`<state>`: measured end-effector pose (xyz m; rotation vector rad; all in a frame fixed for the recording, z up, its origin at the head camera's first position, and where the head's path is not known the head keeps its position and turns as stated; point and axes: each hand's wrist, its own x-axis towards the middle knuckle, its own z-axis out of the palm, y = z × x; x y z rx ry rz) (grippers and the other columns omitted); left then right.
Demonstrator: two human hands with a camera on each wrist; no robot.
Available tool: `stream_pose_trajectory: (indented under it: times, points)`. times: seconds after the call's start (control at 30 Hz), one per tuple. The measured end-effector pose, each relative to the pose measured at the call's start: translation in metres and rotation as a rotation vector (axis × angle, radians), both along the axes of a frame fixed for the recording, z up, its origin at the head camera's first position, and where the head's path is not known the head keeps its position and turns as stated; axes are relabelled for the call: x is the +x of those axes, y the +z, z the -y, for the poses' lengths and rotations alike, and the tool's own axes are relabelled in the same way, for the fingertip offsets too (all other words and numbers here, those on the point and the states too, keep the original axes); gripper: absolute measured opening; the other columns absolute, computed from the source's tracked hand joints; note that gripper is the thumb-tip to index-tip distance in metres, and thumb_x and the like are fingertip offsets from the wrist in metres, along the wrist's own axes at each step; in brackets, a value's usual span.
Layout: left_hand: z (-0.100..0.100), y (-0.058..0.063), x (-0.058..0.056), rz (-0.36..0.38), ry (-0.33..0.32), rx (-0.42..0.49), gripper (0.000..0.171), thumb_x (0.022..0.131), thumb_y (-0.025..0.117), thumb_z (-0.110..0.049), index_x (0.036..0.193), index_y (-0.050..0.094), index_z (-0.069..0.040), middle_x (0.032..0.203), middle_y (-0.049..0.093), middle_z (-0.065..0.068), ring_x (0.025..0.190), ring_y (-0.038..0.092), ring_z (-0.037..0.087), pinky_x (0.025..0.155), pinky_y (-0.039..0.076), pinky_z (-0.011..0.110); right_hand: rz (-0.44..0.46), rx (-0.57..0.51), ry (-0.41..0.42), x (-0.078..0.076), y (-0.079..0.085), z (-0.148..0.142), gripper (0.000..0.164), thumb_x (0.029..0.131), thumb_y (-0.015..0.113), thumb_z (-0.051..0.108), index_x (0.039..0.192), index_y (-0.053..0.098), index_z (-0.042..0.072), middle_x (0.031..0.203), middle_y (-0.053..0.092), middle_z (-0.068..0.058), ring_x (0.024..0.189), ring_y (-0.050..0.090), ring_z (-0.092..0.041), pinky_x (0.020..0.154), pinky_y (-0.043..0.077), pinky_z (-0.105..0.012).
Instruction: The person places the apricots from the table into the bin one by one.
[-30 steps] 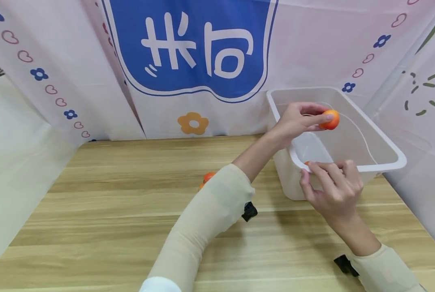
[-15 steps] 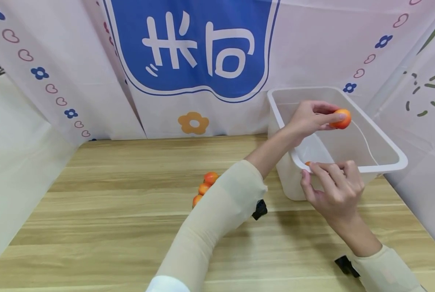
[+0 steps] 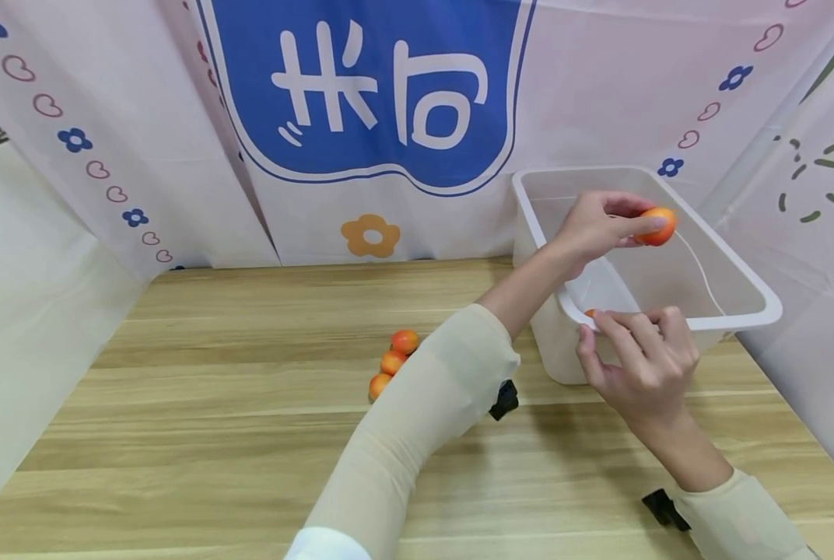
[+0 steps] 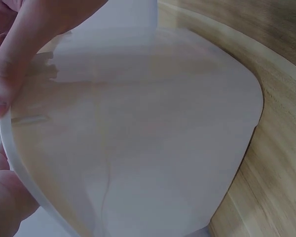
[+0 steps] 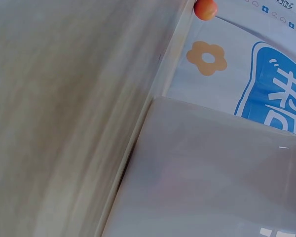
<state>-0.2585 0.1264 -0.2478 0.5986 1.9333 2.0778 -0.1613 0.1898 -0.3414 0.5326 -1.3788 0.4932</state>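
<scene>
My left hand (image 3: 595, 225) holds a small round orange-red fruit (image 3: 658, 226) between thumb and fingers, over the open white plastic bin (image 3: 739, 268). My right hand (image 3: 644, 362) pinches the near left corner of the bin's rim. Just above its index fingertip shows a sliver of orange (image 3: 590, 313); whether it lies in the bin or in the fingers I cannot tell. Parts of hands appear by the rim at the left edge of the left wrist view, beside the bin's wall (image 4: 163, 128). On the table, several fruits (image 3: 393, 362) lie in a row, partly hidden by my left forearm.
The wooden table (image 3: 179, 428) meets a white cloth backdrop (image 3: 585, 93) with a blue emblem, behind the bin. The bin stands at the back right. In the right wrist view one fruit (image 5: 205, 9) shows at the top, beyond the bin's wall (image 5: 212, 173).
My left hand has shifted right with its fruit, farther over the bin. The forearm's shift uncovers more of the fruits on the table. My right hand stays where it was.
</scene>
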Motion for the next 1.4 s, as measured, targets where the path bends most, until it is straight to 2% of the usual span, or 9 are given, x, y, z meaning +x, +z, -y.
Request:
stream_pose_trajectory:
  times: [0.33, 0.47, 0.67, 0.87, 1.07, 1.27, 1.4]
  points:
    - [0.001, 0.000, -0.002, -0.006, 0.022, -0.038, 0.024, 0.092, 0.077, -0.003, 0.115, 0.074, 0.005, 0.093, 0.071, 0.003, 0.079, 0.066, 0.009, 0.073, 0.059, 0.017, -0.002, 0.004, -0.001, 0.000, 0.001, 0.001, 0.035, 0.093, 0.066, 0.023, 0.071, 0.071, -0.003, 0.064, 0.062, -0.016, 0.055, 0.038, -0.043, 0.050, 0.028, -0.049]
    - [0.002, -0.001, -0.003, -0.018, 0.063, -0.064, 0.025, 0.092, 0.078, -0.004, 0.115, 0.074, 0.003, 0.096, 0.073, 0.004, 0.081, 0.065, 0.007, 0.073, 0.057, 0.015, 0.000, 0.004, 0.003, 0.000, 0.001, 0.000, 0.034, 0.092, 0.067, 0.022, 0.071, 0.071, -0.004, 0.064, 0.062, -0.016, 0.055, 0.038, -0.043, 0.050, 0.028, -0.049]
    - [0.005, -0.001, -0.005, -0.078, 0.132, -0.145, 0.027, 0.089, 0.082, -0.007, 0.115, 0.076, -0.004, 0.101, 0.076, 0.001, 0.088, 0.065, 0.002, 0.075, 0.050, 0.011, 0.000, 0.004, 0.004, 0.000, 0.000, 0.000, 0.034, 0.092, 0.068, 0.023, 0.071, 0.071, -0.004, 0.065, 0.062, -0.016, 0.055, 0.038, -0.043, 0.050, 0.028, -0.049]
    - [0.008, 0.002, -0.004, -0.108, 0.100, -0.124, 0.026, 0.090, 0.080, -0.004, 0.115, 0.075, -0.001, 0.102, 0.076, 0.004, 0.088, 0.066, 0.002, 0.075, 0.052, 0.011, 0.005, 0.002, 0.007, 0.000, 0.000, 0.000, 0.032, 0.091, 0.068, 0.021, 0.072, 0.072, -0.004, 0.065, 0.062, -0.016, 0.055, 0.038, -0.044, 0.050, 0.028, -0.049]
    - [0.013, 0.006, -0.002, -0.111, 0.027, -0.116, 0.026, 0.092, 0.077, -0.003, 0.117, 0.073, 0.000, 0.103, 0.075, 0.005, 0.093, 0.071, 0.012, 0.072, 0.056, 0.016, 0.009, -0.003, 0.010, 0.001, 0.001, 0.000, 0.032, 0.091, 0.067, 0.022, 0.072, 0.071, -0.003, 0.065, 0.063, -0.016, 0.055, 0.038, -0.043, 0.050, 0.027, -0.048]
    - [0.032, 0.004, 0.001, -0.147, -0.044, -0.105, 0.029, 0.096, 0.074, -0.007, 0.124, 0.070, 0.001, 0.111, 0.074, 0.007, 0.091, 0.068, 0.006, 0.077, 0.059, 0.019, 0.007, -0.002, 0.006, 0.002, 0.002, 0.001, 0.035, 0.094, 0.066, 0.024, 0.072, 0.072, -0.003, 0.065, 0.062, -0.015, 0.055, 0.038, -0.043, 0.050, 0.027, -0.049]
    - [0.049, 0.005, 0.002, -0.156, -0.069, -0.101, 0.030, 0.099, 0.070, -0.008, 0.127, 0.068, 0.002, 0.116, 0.073, 0.011, 0.094, 0.069, 0.009, 0.081, 0.060, 0.022, 0.004, -0.001, 0.009, 0.002, 0.002, 0.002, 0.033, 0.093, 0.067, 0.023, 0.072, 0.071, -0.003, 0.065, 0.062, -0.015, 0.055, 0.038, -0.043, 0.050, 0.028, -0.048]
